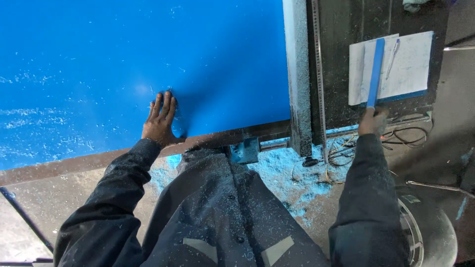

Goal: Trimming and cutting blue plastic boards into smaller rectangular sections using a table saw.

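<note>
A large blue sheet point(99, 64) lies flat on the saw table and fills the left and middle of the head view. My left hand point(159, 120) rests flat on it near its front edge, fingers together and pointing away from me. My right hand point(372, 121) grips the near end of a narrow blue strip point(376, 71), which stands up over a white sheet of paper point(413, 64) on the dark surface at the right. A pen point(392, 57) lies on that paper beside the strip.
A dusty vertical metal beam point(298, 74) with a steel ruler point(317, 74) along it separates the sheet from the dark surface. A rusty rail point(74, 163) runs along the table front. Blue sawdust point(292, 173) and loose cables point(401, 136) lie below. A round grey object point(430, 232) sits low right.
</note>
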